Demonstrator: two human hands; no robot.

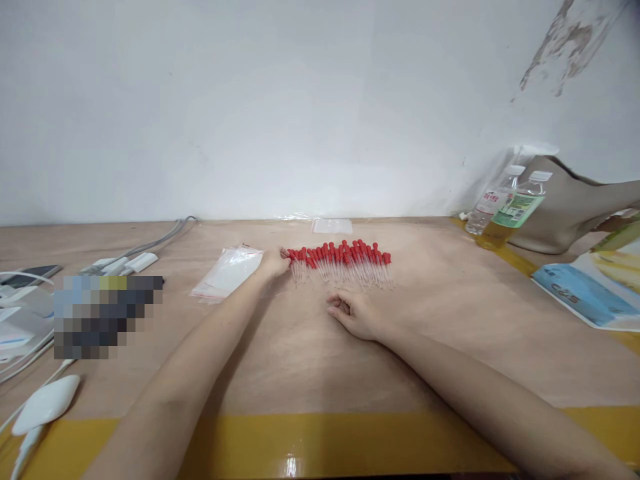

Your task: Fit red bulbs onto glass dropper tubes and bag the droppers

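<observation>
A glossy yellow band [310, 440] edges the tan surface [280, 373]. Farther in, the right hand [356, 315] curls loosely, thumb and fingers apart. Beyond lie droppers [345, 256] in a row, thin clear stems nearer, smooth red bulbs farther. The left hand [275, 263] is at their left end, beside flat, filmy bags [227, 272]; whether its fingers grip a dropper, I cannot tell.

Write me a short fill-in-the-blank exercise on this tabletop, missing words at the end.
1. The tops of the droppers are ____.
2. The right hand is farther from the plastic bags than the ____ hand.
3. The cap of the green-labelled bottle is ____.

Missing words: red; left; white.
</observation>
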